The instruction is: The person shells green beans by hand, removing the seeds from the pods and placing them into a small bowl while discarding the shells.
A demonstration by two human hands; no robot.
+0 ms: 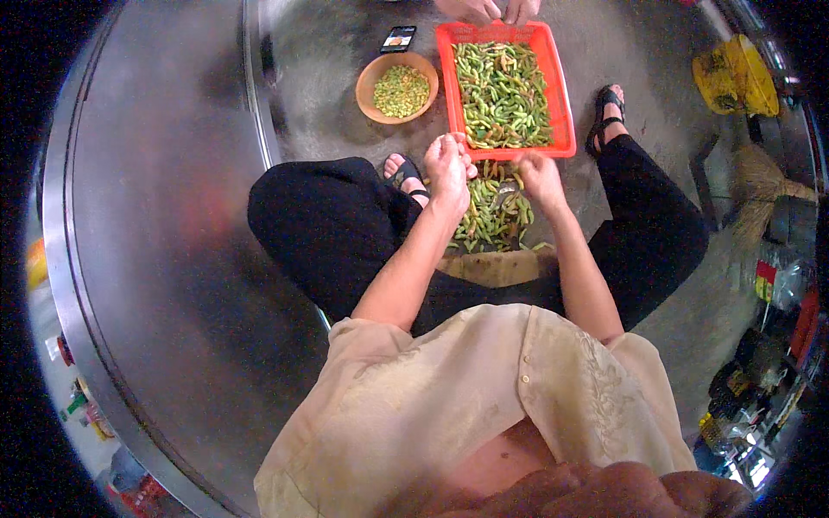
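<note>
A red plastic basket [454, 116] full of green bean pods [502, 90] stands on the floor before me. At its near left corner is my left hand [448, 165], fingers curled together. My right hand [539, 180], also with bent fingers, is just below the basket's near edge, to the right. Whether either hand pinches a pod is too small to tell. Between and below my hands lies a heap of pods or hulls [489, 210]. Left of the basket, a round tan bowl [364, 103] holds shelled green beans [401, 92].
Another person's hands [489, 9] meet at the basket's far rim. A phone [397, 39] with its screen lit lies beyond the bowl. A metal-edged table [175, 168] fills the left side. At right are a yellow plastic container [735, 76] and a straw broom [758, 188].
</note>
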